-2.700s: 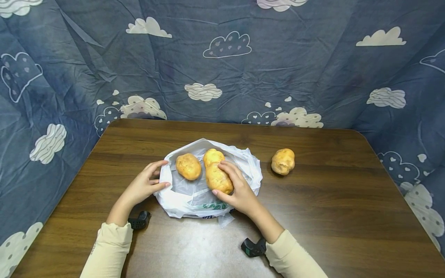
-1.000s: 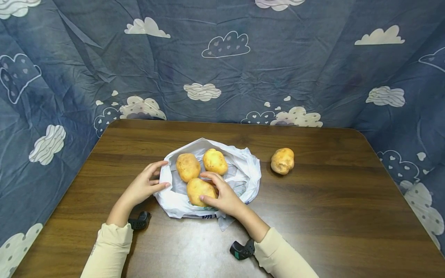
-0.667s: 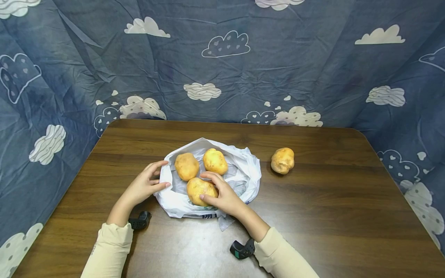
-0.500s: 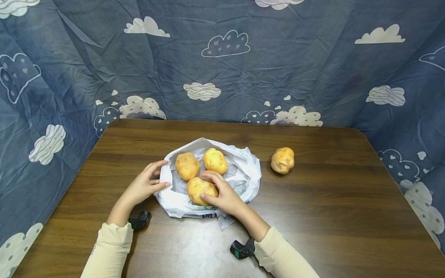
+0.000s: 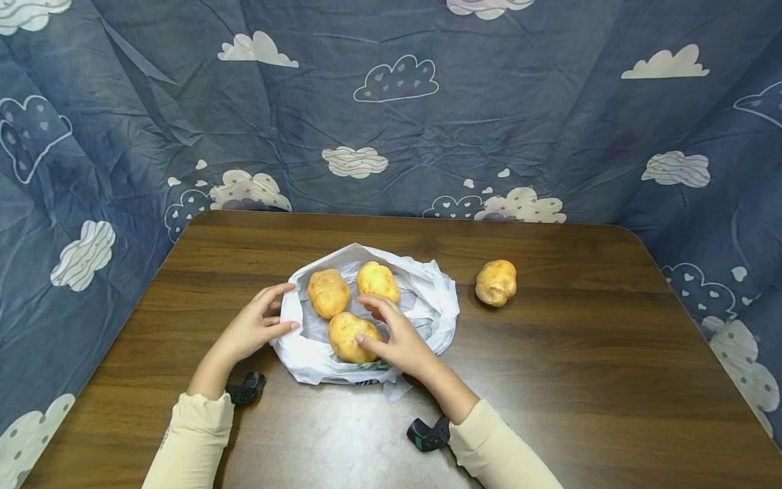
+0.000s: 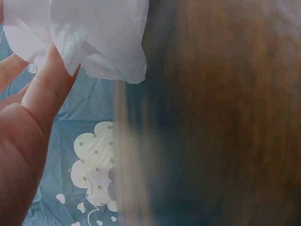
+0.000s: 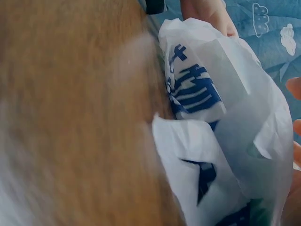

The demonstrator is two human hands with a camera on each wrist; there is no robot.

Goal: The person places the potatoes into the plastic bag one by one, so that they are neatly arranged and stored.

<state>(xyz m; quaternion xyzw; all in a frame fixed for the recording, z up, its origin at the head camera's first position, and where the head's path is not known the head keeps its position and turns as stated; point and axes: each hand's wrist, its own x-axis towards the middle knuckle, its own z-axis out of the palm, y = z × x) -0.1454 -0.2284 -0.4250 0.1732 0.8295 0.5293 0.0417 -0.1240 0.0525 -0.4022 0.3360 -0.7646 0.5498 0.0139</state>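
Note:
A white plastic bag (image 5: 436, 299) lies on the table with its mouth spread. Three potatoes show in it: one at the left (image 5: 328, 293), one at the back (image 5: 377, 280) and one in front (image 5: 349, 335). My left hand (image 5: 247, 328) holds the bag's left rim; in the left wrist view the plastic hangs over a digit of that hand (image 6: 37, 99). My right hand (image 5: 400, 339) is over the front potato, fingers apart and lifted off it, thumb overlapping its right side. Whether the thumb touches cannot be told. Dark blue print marks the bag (image 7: 195, 89) in the right wrist view.
Another potato (image 5: 496, 283) sits on the brown wooden table (image 5: 580, 353), right of the bag. Black wrist cameras (image 5: 246, 388) are strapped to both wrists. A blue cloud-patterned cloth (image 5: 391, 129) hangs behind the table.
My right hand carried a potato from the bag's right side to its front, then loosened its fingers and drew slightly right and away. The left hand has stayed at the rim.

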